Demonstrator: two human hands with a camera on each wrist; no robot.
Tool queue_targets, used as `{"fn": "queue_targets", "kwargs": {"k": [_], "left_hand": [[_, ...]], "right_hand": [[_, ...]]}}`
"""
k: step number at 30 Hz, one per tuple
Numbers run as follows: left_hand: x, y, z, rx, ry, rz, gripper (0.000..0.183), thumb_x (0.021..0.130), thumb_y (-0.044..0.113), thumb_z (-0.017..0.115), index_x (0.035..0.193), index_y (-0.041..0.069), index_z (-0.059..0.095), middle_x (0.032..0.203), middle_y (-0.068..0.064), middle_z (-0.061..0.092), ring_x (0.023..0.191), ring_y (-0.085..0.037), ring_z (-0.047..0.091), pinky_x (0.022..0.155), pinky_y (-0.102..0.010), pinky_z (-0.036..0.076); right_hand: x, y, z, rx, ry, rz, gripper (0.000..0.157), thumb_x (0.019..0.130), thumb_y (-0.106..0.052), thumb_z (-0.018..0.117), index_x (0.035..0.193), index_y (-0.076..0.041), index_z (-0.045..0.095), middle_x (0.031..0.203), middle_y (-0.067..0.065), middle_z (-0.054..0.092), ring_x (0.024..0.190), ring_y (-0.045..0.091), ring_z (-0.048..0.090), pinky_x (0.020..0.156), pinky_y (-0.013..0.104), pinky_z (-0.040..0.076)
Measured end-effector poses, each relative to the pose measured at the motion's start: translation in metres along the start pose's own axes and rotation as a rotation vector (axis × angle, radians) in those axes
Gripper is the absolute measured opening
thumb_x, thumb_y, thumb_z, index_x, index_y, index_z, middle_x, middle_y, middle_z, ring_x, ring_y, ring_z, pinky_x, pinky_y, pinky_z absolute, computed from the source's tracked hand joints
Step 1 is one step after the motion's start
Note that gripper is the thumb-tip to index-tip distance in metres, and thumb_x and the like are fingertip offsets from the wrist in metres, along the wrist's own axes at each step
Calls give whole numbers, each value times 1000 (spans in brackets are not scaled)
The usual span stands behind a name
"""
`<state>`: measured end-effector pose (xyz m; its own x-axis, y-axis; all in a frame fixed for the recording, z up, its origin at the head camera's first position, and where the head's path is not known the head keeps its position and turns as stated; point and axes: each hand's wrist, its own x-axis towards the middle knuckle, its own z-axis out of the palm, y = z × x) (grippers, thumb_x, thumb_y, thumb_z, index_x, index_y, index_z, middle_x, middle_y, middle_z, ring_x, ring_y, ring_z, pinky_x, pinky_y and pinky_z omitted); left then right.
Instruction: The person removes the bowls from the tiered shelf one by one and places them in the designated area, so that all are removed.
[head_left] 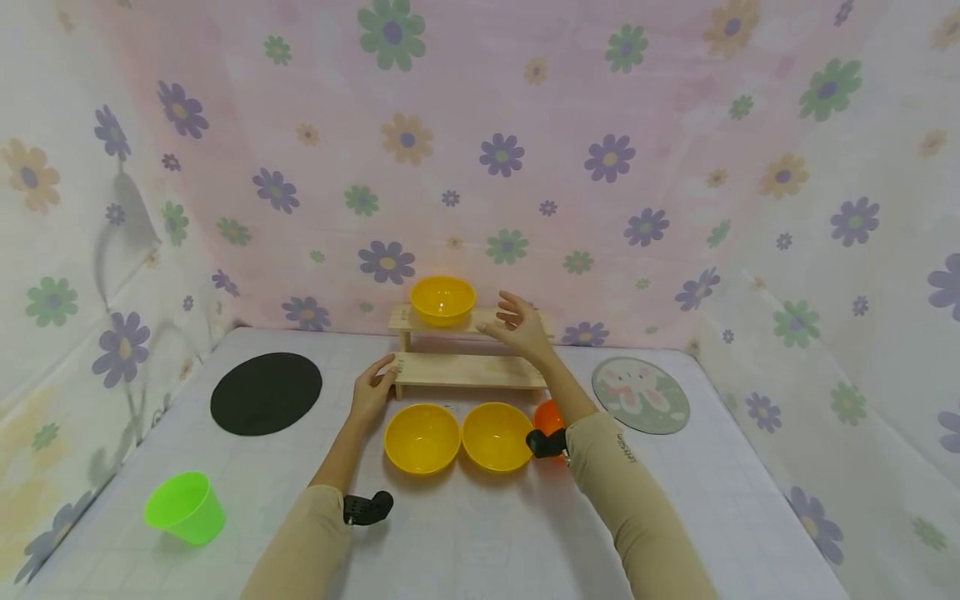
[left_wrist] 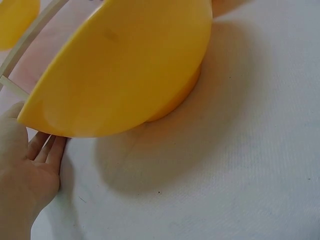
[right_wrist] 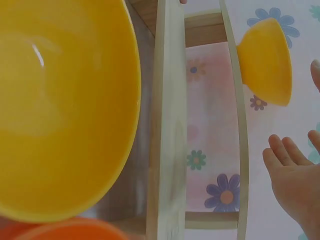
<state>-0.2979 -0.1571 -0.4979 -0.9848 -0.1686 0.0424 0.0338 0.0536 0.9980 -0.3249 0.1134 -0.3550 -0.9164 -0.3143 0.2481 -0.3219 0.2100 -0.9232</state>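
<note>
A two-step wooden rack point(head_left: 471, 370) stands against the back wall. One yellow bowl point(head_left: 442, 302) sits upright on the left part of its upper step. My left hand point(head_left: 372, 390) touches the left end of the lower step, fingers at its edge. Over the right part of the upper step, my right hand point(head_left: 519, 327) is raised with fingers spread and nothing in it, beside the upper bowl. In front of the rack, a second yellow bowl point(head_left: 422, 440) and a third yellow bowl point(head_left: 498, 437) stand side by side. An orange cup point(head_left: 548, 417) is partly hidden by my right forearm.
A black round mat point(head_left: 266, 393) lies at the left. A green round mat with a rabbit picture point(head_left: 641, 395) lies at the right. Front left stands a bright green cup point(head_left: 187, 508). Flowered cloth walls point(head_left: 480, 167) enclose the white table point(head_left: 465, 550).
</note>
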Motion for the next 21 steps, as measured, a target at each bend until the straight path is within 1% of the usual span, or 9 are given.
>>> {"fn": "queue_targets", "kwargs": {"k": [4,10,15,16,20,21], "left_hand": [[1,1,0,3,-5,8,42,97,16,51,137,4,48,128,-30,52,103,-22,57,82,-21,52],[1,1,-1,9,0,10,41,97,15,52,137,4,48,130,-28,51,108,-25,56,86,-25,52],[-1,2,-1,6,2,1,42,97,17,52,137,4,48,133,-26,50,111,-28,55,88,-28,52],[-1,3,-2,-1,-2,-3,42,97,16,53,137,4,48,133,-26,49,112,-29,54,89,-29,52],[-9,18,-1,-10,-21,-26,42,97,13,51,137,2,47,134,-28,47,114,-34,52,94,-39,49],[-9,18,-1,-12,-23,-27,42,97,13,51,137,1,46,134,-29,47,114,-35,52,95,-41,48]], "right_hand": [[14,3,7,21,-17,18,73,84,-5,67,144,3,28,141,34,33,127,49,37,109,54,28],[35,23,19,41,-36,45,76,83,-10,71,146,-2,30,142,30,33,126,44,41,106,47,36],[43,29,29,22,-60,54,78,81,-12,73,147,-8,30,142,25,35,126,39,42,104,43,40],[43,29,31,23,-60,60,79,81,-13,73,147,-10,30,143,24,35,126,38,42,103,43,40],[46,29,35,21,-60,76,80,81,-14,74,148,-10,29,145,22,34,127,35,44,102,40,42],[46,29,37,17,-63,76,80,81,-14,74,148,-10,29,146,21,34,126,34,44,102,39,43]]}}
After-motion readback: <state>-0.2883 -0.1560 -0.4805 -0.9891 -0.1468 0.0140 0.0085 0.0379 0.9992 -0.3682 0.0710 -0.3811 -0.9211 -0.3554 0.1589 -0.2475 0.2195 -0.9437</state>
